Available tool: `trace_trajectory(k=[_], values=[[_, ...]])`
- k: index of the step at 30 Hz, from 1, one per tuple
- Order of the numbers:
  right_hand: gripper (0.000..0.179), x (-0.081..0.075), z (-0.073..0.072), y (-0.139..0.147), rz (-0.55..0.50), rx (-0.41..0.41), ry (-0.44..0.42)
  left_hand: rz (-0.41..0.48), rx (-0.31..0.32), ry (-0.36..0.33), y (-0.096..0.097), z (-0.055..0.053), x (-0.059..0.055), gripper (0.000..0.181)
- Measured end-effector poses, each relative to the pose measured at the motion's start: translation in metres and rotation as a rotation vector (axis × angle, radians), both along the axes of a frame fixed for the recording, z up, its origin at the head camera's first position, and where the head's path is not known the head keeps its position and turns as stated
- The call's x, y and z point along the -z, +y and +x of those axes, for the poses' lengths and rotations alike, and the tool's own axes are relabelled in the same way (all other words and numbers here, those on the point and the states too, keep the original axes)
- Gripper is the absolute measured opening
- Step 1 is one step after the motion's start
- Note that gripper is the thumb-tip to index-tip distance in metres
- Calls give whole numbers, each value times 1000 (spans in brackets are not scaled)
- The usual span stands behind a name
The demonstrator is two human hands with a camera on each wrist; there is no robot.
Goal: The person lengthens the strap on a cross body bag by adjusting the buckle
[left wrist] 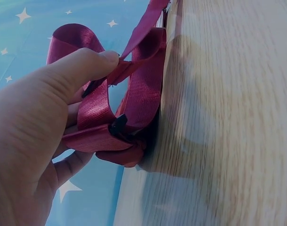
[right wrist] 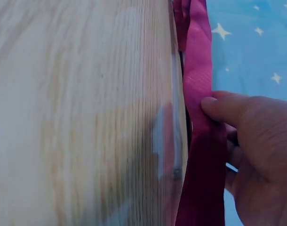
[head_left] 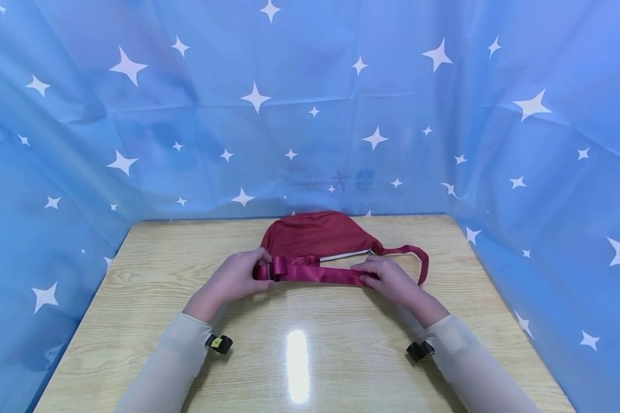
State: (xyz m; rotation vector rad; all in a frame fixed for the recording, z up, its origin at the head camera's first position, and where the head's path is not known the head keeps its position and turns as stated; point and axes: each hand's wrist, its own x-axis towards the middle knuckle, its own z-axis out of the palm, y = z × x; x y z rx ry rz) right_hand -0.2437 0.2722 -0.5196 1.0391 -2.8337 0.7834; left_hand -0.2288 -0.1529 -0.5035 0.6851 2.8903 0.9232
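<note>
A dark red waist bag (head_left: 315, 232) lies at the back of the table, its zipper (head_left: 346, 254) along the near side. In front of it a magenta strap (head_left: 320, 274) is stretched between both hands. My left hand (head_left: 240, 275) pinches the strap's left end beside a dark buckle (left wrist: 118, 124); the webbing (left wrist: 94, 108) loops around there in the left wrist view. Thumb and fingers of my right hand (head_left: 390, 278) pinch the strap (right wrist: 198, 70) farther right. Beyond that hand, a loose strap loop (head_left: 425, 264) curves out from the bag's right end.
The wood-grain table (head_left: 160, 287) has a bright light reflection (head_left: 297, 367) near its front. A blue curtain (head_left: 310, 126) with white stars hangs behind the table and on both sides. Dark wrist devices (head_left: 219, 344) sit at both sleeve cuffs.
</note>
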Motion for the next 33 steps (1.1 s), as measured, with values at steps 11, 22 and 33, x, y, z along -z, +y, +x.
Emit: trace_trajectory(k=[11, 22, 33], values=[[44, 2, 8, -38, -27, -8, -76, 8, 10, -8, 4, 2, -4, 49], [38, 4, 16, -83, -37, -81, 27, 8, 11, -20, 8, 1, -4, 48], [37, -1, 11, -59, -107, -55, -80, -13, 28, 10, 7, 1, -3, 48]])
